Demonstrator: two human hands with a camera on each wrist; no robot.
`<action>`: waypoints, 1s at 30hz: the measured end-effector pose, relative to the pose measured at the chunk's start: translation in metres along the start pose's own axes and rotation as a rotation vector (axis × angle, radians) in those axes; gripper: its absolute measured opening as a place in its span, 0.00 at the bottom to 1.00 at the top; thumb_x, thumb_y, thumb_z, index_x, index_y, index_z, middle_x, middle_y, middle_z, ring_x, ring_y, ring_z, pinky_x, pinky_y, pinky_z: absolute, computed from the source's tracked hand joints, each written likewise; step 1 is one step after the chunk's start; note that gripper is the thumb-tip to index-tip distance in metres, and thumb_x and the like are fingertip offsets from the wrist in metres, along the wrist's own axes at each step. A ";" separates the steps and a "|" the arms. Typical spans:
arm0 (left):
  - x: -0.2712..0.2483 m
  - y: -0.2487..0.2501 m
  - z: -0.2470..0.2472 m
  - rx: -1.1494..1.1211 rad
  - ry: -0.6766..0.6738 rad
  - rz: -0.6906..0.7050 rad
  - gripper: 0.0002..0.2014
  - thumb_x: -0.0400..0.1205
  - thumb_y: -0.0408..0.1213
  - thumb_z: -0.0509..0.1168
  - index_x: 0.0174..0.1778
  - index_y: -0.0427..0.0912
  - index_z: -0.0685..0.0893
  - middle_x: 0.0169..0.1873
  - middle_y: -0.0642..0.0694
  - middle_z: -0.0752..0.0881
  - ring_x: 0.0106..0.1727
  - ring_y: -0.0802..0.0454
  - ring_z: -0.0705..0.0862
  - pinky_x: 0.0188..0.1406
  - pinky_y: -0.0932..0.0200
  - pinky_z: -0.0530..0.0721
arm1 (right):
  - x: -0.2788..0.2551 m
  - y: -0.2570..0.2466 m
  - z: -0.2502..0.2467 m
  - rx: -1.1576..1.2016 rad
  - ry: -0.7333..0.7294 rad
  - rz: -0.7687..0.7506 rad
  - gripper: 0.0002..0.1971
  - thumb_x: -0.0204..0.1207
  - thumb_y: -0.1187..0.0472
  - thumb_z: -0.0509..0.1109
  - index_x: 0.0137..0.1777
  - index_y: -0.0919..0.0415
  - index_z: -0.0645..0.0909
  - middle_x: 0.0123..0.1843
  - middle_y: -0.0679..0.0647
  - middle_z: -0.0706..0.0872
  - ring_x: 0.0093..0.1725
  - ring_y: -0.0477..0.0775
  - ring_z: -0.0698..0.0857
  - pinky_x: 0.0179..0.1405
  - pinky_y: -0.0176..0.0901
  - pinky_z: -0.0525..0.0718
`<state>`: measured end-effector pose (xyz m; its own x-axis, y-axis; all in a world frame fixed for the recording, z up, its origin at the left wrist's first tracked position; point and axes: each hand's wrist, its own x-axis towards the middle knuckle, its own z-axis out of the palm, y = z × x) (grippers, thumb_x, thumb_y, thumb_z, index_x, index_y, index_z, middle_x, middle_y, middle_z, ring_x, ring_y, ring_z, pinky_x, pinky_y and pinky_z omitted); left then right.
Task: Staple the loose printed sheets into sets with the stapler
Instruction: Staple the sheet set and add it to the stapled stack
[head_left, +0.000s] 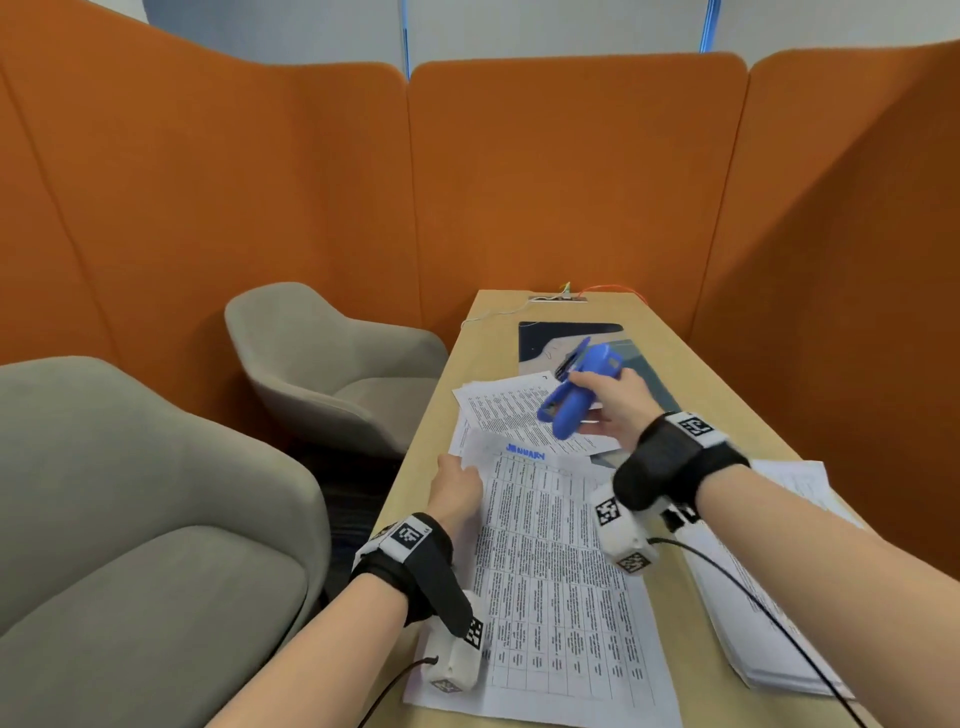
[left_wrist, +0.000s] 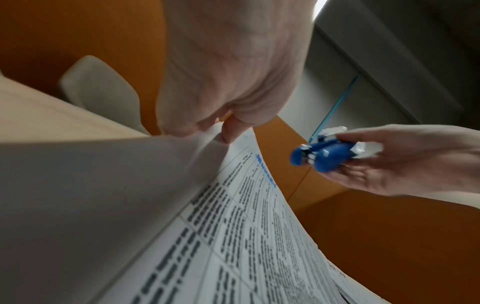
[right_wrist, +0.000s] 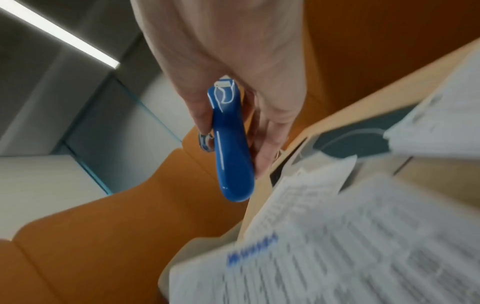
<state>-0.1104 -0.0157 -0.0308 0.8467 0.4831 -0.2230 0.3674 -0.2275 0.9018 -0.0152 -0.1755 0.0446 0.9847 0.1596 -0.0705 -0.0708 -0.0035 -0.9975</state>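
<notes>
A set of printed table sheets with a blue heading lies lengthwise on the wooden table. My left hand pinches its far left corner and lifts it, as the left wrist view shows. My right hand grips a blue stapler in the air above the sheets, its nose pointing down and left toward that corner. The stapler hangs a short way to the right of the pinched corner. In the right wrist view the stapler sits between thumb and fingers.
More printed sheets lie beyond the set, partly over a dark mat. A thick paper stack sits at the right edge under my right forearm. Two grey armchairs stand left of the table. Orange partitions enclose it.
</notes>
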 end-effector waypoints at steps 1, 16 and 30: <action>-0.001 0.001 0.000 0.001 0.003 0.014 0.16 0.88 0.37 0.48 0.71 0.38 0.64 0.66 0.37 0.78 0.65 0.38 0.78 0.65 0.47 0.77 | 0.001 0.003 0.010 -0.003 -0.014 0.002 0.19 0.77 0.63 0.72 0.64 0.63 0.70 0.55 0.65 0.85 0.43 0.64 0.88 0.35 0.51 0.87; -0.017 0.023 0.009 0.138 0.035 0.167 0.12 0.88 0.38 0.49 0.65 0.38 0.66 0.62 0.38 0.79 0.62 0.41 0.79 0.53 0.54 0.73 | 0.003 0.013 0.072 -0.136 -0.029 -0.112 0.10 0.71 0.60 0.67 0.31 0.58 0.72 0.31 0.54 0.74 0.34 0.56 0.72 0.38 0.44 0.71; -0.032 0.041 0.014 0.145 0.037 0.168 0.14 0.88 0.35 0.50 0.68 0.36 0.65 0.65 0.38 0.78 0.65 0.40 0.78 0.50 0.55 0.72 | 0.002 0.007 0.079 -0.250 0.194 -0.143 0.24 0.75 0.38 0.63 0.36 0.61 0.77 0.30 0.52 0.76 0.37 0.55 0.76 0.42 0.44 0.71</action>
<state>-0.1169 -0.0521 0.0079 0.8869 0.4582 -0.0585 0.2766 -0.4254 0.8617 -0.0259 -0.0974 0.0378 0.9955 -0.0144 0.0938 0.0876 -0.2403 -0.9667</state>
